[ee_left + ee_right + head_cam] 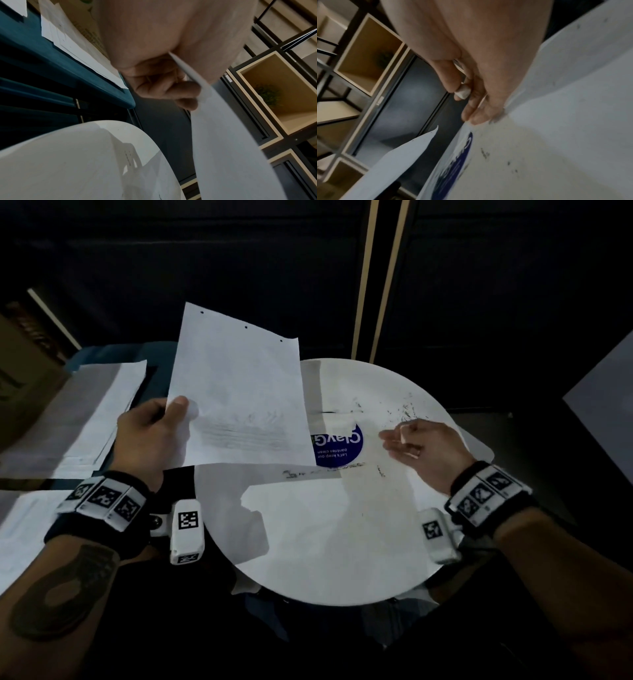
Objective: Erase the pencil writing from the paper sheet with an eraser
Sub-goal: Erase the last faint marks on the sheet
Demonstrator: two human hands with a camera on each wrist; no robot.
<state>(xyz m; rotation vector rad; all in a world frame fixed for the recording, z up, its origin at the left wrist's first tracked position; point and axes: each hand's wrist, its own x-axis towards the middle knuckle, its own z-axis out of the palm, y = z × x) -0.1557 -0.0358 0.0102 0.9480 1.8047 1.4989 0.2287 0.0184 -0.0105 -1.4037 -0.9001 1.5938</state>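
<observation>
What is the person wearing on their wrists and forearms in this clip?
Both forearms are bare, with no sleeves. Each wrist carries a black band with white square tiles bearing black coded markers, left wrist band and right wrist band. A white boxy camera unit with a marker hangs beside each. The left forearm bears a dark oval tattoo.

My raised white paper sheet [236, 392] hides part of the round blue sticker [342, 448] on the round white counter [342, 525]. The small white eraser [462, 92] is mostly buried between my right fingers [471, 108]; the pencil smudges are too faint to read.
</observation>
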